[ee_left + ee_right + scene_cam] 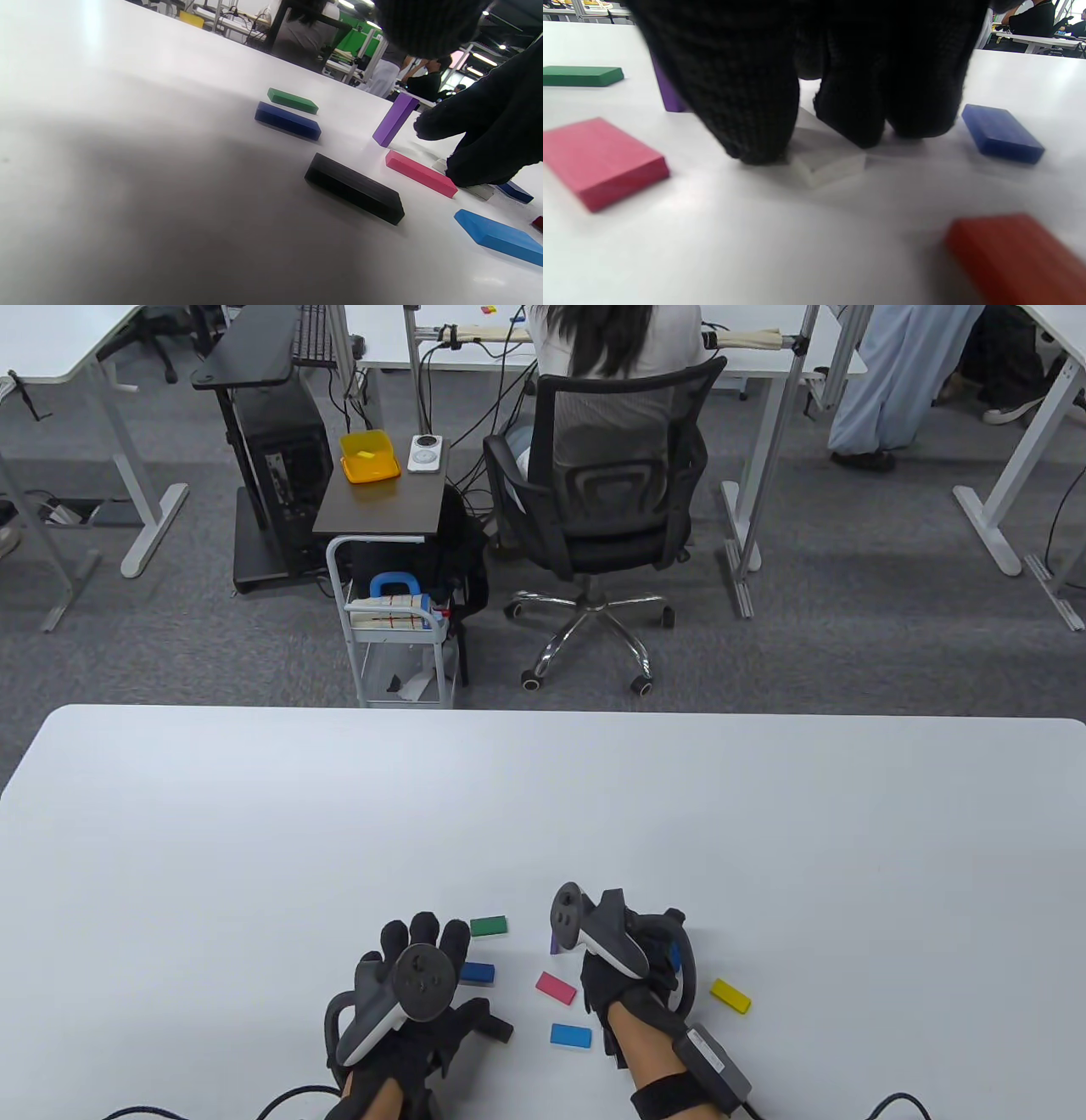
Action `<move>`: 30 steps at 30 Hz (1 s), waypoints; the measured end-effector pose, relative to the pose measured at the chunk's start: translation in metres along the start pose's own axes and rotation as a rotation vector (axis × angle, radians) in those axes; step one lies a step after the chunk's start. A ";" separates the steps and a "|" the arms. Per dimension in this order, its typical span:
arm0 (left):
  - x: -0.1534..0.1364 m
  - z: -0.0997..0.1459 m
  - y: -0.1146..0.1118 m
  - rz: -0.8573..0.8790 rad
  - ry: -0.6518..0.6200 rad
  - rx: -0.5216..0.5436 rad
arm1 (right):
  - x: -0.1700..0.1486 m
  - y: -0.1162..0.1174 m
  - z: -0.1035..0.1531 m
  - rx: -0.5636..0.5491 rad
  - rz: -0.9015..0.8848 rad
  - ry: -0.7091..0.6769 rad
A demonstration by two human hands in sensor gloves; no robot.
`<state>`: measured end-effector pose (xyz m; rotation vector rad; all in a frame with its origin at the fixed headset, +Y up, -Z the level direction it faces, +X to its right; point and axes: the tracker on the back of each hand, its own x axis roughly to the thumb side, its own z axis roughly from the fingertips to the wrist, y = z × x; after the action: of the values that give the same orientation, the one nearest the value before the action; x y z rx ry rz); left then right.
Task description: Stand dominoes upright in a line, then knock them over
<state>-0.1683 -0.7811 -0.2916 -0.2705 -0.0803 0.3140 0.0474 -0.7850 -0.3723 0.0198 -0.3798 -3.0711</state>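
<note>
Right hand (814,80) in black knit glove curling fingertips round flat white rectangular domino (828,166) lying on glossy white table (254,831). Purple block domino (395,120) standing upright at its 11 o'clock. Left hand (416,984) resting spread, gripping nothing; flat matte black domino (354,188) lying at its 3 o'clock.

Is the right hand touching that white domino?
Touching. The right wrist view shows the right hand's fingertips pressed onto the white domino lying flat on the table.
</note>
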 end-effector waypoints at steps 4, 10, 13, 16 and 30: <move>0.001 0.000 0.000 0.001 -0.002 0.000 | -0.001 0.003 -0.001 0.010 -0.001 -0.008; 0.002 0.002 0.002 -0.011 -0.005 0.005 | -0.005 0.002 0.000 -0.024 -0.040 -0.029; 0.001 0.002 0.002 0.003 -0.006 0.004 | -0.015 -0.011 0.003 -0.119 -0.142 -0.031; 0.001 0.002 0.003 0.003 -0.003 0.007 | -0.023 -0.023 0.010 -0.209 -0.210 -0.039; -0.002 0.004 0.004 0.029 0.005 0.001 | -0.038 -0.041 0.025 -0.383 -0.462 -0.123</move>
<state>-0.1718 -0.7772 -0.2891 -0.2714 -0.0717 0.3419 0.0831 -0.7373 -0.3575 -0.1116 0.2547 -3.5529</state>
